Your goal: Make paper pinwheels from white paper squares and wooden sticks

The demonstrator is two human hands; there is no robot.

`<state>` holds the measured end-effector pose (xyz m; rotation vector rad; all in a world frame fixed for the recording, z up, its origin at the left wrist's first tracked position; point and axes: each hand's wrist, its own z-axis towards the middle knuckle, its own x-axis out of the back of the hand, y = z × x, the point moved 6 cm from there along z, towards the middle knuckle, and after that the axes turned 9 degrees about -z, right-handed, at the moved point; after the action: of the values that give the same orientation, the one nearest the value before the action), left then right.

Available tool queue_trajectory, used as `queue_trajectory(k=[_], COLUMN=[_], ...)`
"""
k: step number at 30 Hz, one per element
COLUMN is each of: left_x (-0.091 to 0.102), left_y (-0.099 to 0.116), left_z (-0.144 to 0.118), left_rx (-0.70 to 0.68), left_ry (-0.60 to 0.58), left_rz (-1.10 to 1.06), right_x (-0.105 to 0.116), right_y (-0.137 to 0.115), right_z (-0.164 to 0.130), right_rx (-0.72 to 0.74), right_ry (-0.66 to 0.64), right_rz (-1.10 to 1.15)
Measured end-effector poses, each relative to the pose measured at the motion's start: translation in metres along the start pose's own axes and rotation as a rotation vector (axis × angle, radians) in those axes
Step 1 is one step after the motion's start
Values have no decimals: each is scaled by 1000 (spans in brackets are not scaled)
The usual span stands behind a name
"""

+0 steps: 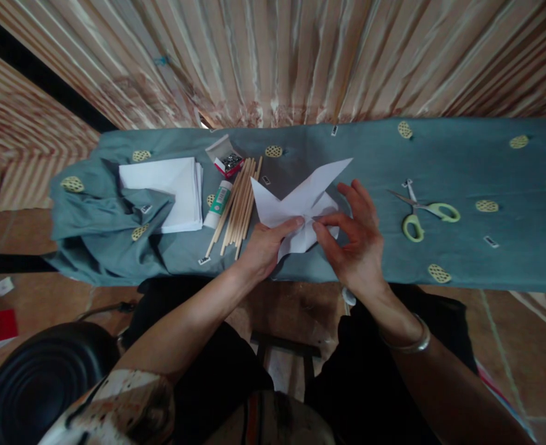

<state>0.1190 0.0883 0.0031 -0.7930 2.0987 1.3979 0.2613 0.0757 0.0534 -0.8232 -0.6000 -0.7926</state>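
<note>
A white paper pinwheel (pixel 296 204) with pointed blades is held just over the front part of the cloth-covered table. My left hand (pixel 264 247) grips it from the lower left, the thumb pressing near its centre. At the right of that centre, my right hand (pixel 354 238) pinches with thumb and index finger at the folded paper, its other fingers raised. Whether something small is also between those fingertips, I cannot make out. Left of the pinwheel lie a bunch of thin wooden sticks (pixel 241 207) and a white glue stick with a green label (pixel 218 204).
An open small box of metal pins (pixel 229 162) stands behind the sticks. A stack of white paper (pixel 180 198) lies at the left, partly under bunched cloth (pixel 129 216). Scissors with green handles (pixel 424 210) rest at the right. A black round stool (pixel 46 383) stands lower left.
</note>
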Motion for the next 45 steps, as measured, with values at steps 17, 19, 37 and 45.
queue_trajectory(k=[17, 19, 37, 45], left_x=[-1, 0, -2, -5], left_y=[3, 2, 4, 6], left_z=[0, 1, 3, 4], left_rx=[-97, -91, -98, -91], left_ry=[-3, 12, 57, 67], left_rz=[-23, -21, 29, -7], right_x=[-3, -3, -1, 4], right_y=[0, 0, -4, -10], right_z=[4, 4, 6, 5], right_rx=[-65, -70, -17, 27], right_ry=[34, 39, 88, 87], right_rz=[111, 105, -29, -59])
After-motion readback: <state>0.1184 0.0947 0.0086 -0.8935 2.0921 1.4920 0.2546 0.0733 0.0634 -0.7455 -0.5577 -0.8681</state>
